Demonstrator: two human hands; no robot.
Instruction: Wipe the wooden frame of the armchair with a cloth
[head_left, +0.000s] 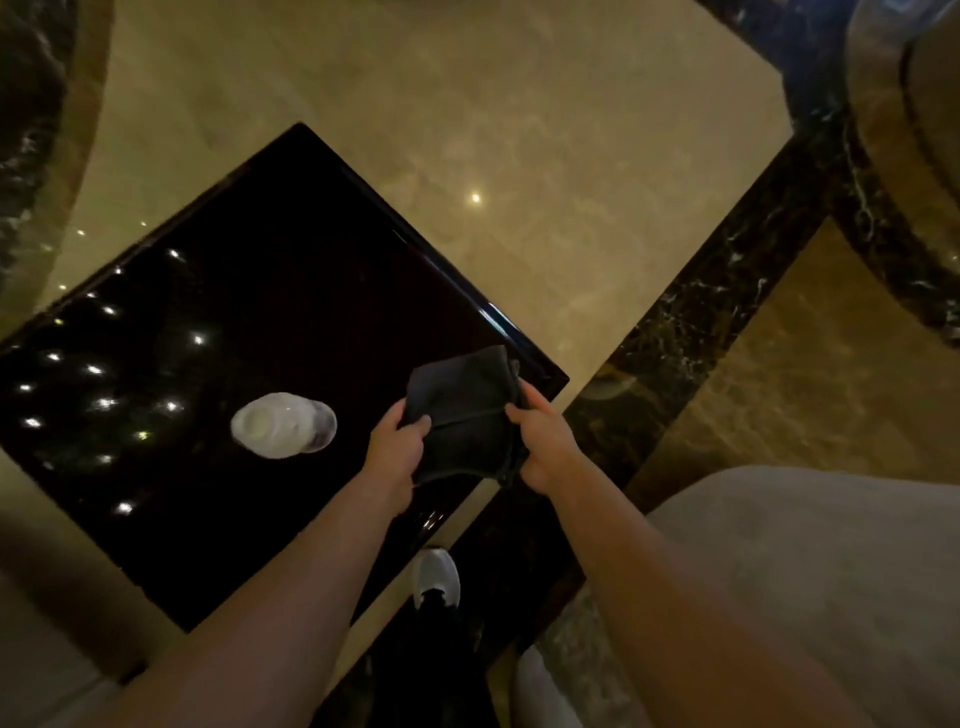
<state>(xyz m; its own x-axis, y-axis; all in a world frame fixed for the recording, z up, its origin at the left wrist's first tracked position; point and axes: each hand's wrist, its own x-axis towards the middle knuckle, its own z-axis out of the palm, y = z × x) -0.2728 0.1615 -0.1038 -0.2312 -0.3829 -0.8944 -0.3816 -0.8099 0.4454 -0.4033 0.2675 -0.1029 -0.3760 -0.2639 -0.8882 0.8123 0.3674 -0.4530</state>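
Note:
A dark grey cloth (462, 410) hangs folded between both hands, above the near right corner of a glossy black table. My left hand (397, 452) grips the cloth's left edge. My right hand (543, 441) grips its right edge. The armchair's wooden frame is nowhere in view; a pale cushioned shape (810, 571) at the lower right may be upholstery, but I cannot tell.
The black table (249, 322) reflects ceiling lights and carries a clear plastic bottle (283, 425), seen from above. Beige marble floor (493, 156) with dark marble bands (701, 338) surrounds it. A white shoe (435, 577) stands below the table's corner.

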